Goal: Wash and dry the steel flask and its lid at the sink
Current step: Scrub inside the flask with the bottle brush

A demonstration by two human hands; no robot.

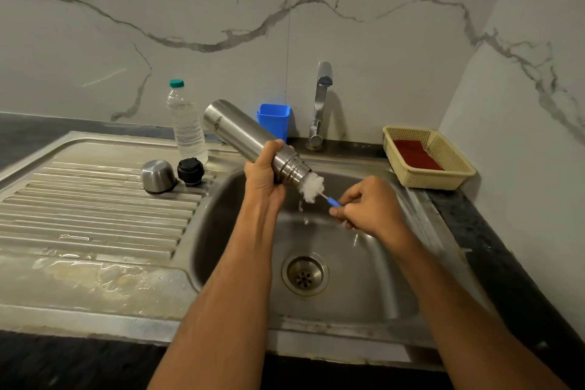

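My left hand point(264, 176) grips the steel flask point(235, 130) near its threaded neck, tilted with the mouth pointing down-right over the sink basin point(364, 279). White bristles of a bottle brush point(311, 187) stick out of the flask's mouth. My right hand point(368, 207) pinches the brush's blue handle just to the right of the mouth. A few drops fall below the bristles. On the wet draining board point(95, 215) stand the steel cup lid point(158, 176), upside down, and the black stopper point(190, 171) beside it.
A clear plastic water bottle point(186, 123) with a green cap stands behind the lids. A blue holder point(273, 120) and the tap point(320, 104) sit at the back. A cream basket point(443, 168) holding a red cloth is on the right counter.
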